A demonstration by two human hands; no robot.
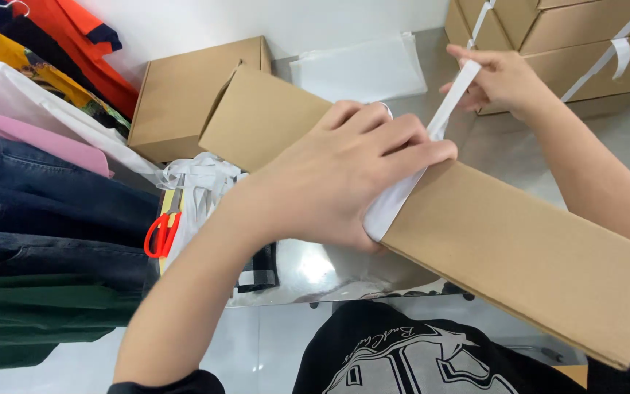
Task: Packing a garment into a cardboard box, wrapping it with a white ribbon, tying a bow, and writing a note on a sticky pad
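Observation:
A long brown cardboard box [519, 248] lies tilted across my lap, running from upper left to lower right. A white strap [402, 190] is wrapped over its middle. My left hand [344, 175] presses down on the box top and pinches the strap against it. My right hand [501, 76] is raised beyond the box, fingers closed on the strap's free end [461, 87], which is stretched taut between both hands.
Another closed brown box [184, 95] sits behind. Red-handled scissors [163, 228] lie on a heap of white straps [198, 182]. Folded jeans and coloured clothes [38, 190] are stacked at left. Strapped boxes [585, 36] are piled at upper right, with a white plastic bag [359, 69] on the floor.

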